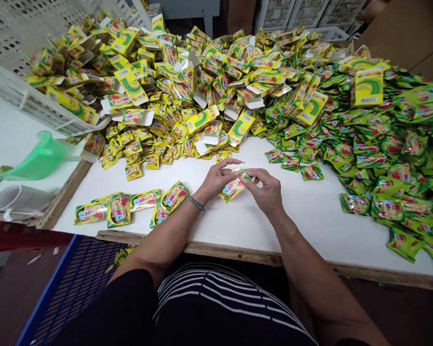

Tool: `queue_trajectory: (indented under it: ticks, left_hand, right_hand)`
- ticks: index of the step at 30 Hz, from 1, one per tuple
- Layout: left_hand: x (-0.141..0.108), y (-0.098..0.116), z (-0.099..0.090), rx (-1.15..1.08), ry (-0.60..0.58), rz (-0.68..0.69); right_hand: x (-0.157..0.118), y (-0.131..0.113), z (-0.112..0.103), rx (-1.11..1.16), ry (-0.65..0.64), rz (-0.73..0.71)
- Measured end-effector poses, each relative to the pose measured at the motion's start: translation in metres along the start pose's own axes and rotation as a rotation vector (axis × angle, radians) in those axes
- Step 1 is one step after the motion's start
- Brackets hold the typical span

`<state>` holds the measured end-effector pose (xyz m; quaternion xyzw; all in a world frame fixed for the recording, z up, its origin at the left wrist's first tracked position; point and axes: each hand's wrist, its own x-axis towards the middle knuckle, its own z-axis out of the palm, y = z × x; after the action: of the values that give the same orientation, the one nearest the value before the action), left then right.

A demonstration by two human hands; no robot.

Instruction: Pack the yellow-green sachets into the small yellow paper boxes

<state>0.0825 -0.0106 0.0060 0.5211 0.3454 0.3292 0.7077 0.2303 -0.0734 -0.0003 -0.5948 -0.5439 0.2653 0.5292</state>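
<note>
Both of my hands meet over the white tabletop (209, 223) around one small yellow-green box (231, 191) with colourful lettering. My left hand (218, 180) grips the upper left of the box, its index finger raised. My right hand (265, 188) pinches the box's upper right end, where a bit of green shows at the fingertips. To the left of my left wrist lie several filled boxes, one of them a tilted box (175, 196) near the bracelet. Beyond my hands are small yellow packets (152, 161) and, to the right, green packets (312, 172).
A large heap of yellow boxes (132, 86) spreads across the back, beside a white perforated crate (32, 103). Green packets pile up along the right side. At the left are a green scoop (39, 156) and a white mug (16, 199). A blue crate (75, 269) stands below the table edge.
</note>
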Motion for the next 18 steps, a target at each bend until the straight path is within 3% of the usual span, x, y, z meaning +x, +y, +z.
queue_trajectory:
  ticks: [4,8,13,16,18]
  left_hand:
    - [0.004,0.002,0.003,0.121,0.024,0.024]
    - [-0.002,0.016,-0.005,0.638,0.06,0.029]
    - [-0.038,0.036,-0.032,1.212,0.036,-0.066]
    - [-0.071,0.034,-0.046,1.318,0.142,-0.101]
    - [-0.09,0.029,-0.054,1.346,0.235,-0.116]
  right_hand:
    - [0.002,0.004,0.003,0.075,-0.023,0.069]
    - [0.013,0.021,0.0,0.038,-0.095,0.117]
    - [0.052,0.043,-0.027,-0.318,0.11,0.072]
    - [0.068,0.062,-0.046,-0.58,0.082,0.048]
    - [0.071,0.078,-0.052,-0.714,0.029,0.114]
